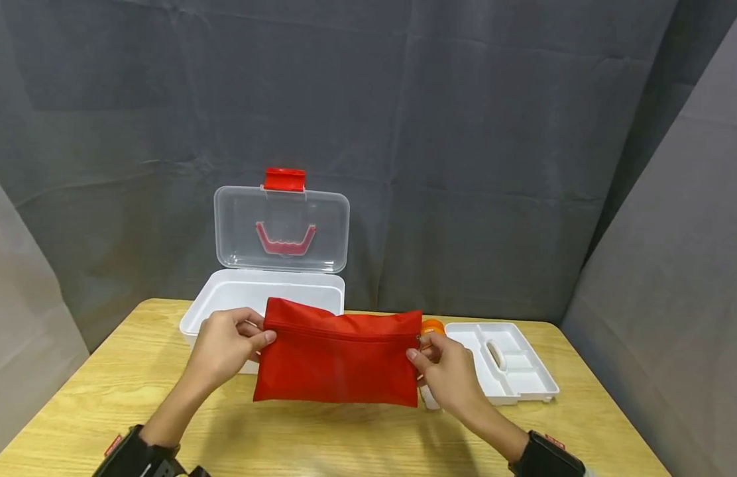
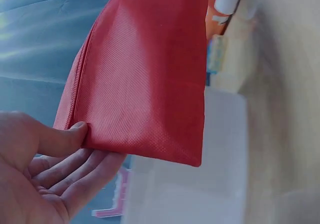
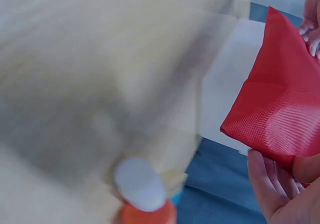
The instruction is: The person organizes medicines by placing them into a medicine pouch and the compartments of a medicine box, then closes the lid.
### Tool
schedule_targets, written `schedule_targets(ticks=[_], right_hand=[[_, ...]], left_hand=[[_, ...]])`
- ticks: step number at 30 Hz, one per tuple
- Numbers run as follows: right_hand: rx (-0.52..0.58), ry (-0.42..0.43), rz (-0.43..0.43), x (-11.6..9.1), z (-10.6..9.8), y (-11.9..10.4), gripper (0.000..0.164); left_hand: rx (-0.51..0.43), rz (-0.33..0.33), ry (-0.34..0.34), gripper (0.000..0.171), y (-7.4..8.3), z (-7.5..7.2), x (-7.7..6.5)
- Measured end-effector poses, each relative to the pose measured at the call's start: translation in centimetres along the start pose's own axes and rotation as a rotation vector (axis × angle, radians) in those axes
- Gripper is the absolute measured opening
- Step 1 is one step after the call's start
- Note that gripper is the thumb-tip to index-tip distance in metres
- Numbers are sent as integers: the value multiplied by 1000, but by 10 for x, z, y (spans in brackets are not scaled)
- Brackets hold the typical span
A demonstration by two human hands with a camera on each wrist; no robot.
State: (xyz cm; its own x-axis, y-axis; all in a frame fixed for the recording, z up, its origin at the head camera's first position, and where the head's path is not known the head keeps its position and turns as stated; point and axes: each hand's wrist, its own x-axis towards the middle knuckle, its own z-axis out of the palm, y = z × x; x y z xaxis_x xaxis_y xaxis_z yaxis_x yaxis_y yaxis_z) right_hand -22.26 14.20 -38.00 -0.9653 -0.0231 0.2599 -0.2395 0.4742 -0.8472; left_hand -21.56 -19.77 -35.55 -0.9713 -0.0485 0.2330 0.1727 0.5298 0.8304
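Observation:
A flat red zippered pouch (image 1: pixel 339 364) hangs upright above the table, its zipper running along the upper part. My left hand (image 1: pixel 231 344) pinches its left edge near the zipper, thumb in front and fingers behind. At the opposite edge my right hand (image 1: pixel 446 371) pinches it the same way, by the zipper's end. In the left wrist view the pouch (image 2: pixel 140 79) shows its woven texture, with the left thumb on its corner. The right wrist view shows the pouch (image 3: pixel 285 94) between both hands. Behind it stands a white box (image 1: pixel 273 286), partly covered by the pouch.
The box's clear lid (image 1: pixel 237 228) stands raised, with a red latch (image 1: pixel 285 179) and red handle (image 1: pixel 285 248). A white compartment tray (image 1: pixel 526 361) lies at the right. An orange-capped bottle (image 1: pixel 432 326) stands partly hidden behind the pouch and right hand. Grey cloth (image 1: pixel 464 159) hangs behind the table.

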Motion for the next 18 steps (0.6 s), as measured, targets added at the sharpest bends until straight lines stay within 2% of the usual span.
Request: schedule_targets(ticks=[9,13,18], right_hand=[[16,5,-68,37,-2,-30,7],[10,18,-87,52,5,-42,7],[25,41,-99,69,14,-56,9]], left_hand=[[40,25,67,23,26,-29,30],[90,61,139,25,33,-40,44],[149,114,264,19,38,-46,60]])
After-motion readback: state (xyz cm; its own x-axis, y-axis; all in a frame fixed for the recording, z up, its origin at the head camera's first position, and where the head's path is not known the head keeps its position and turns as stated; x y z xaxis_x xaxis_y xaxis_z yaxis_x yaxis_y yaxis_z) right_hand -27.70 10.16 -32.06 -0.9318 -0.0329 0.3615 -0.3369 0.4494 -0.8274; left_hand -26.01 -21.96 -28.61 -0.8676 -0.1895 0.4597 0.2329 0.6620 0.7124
